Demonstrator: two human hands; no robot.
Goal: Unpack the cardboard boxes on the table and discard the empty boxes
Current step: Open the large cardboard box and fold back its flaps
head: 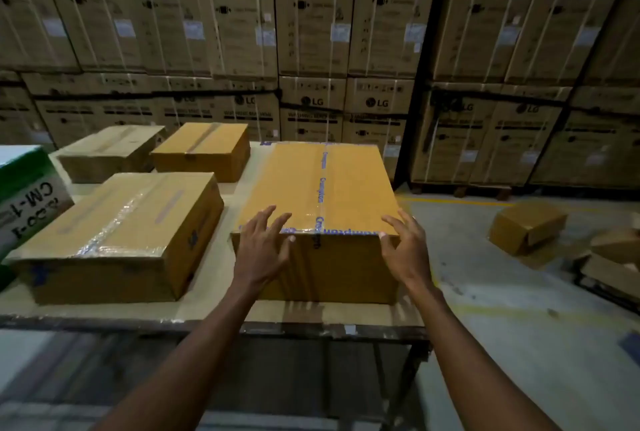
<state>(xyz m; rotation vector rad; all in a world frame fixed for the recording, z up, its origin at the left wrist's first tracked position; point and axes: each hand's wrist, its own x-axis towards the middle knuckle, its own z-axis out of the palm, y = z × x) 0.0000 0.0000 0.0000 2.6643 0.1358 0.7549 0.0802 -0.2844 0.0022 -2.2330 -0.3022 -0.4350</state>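
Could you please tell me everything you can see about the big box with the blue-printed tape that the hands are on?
The large tan cardboard box lies flat and sealed at the right end of the cardboard-covered table. Clear tape with blue lettering runs along its top seam and down the near face. The left hand rests its spread fingers on the near top edge; the right hand touches the near right corner.
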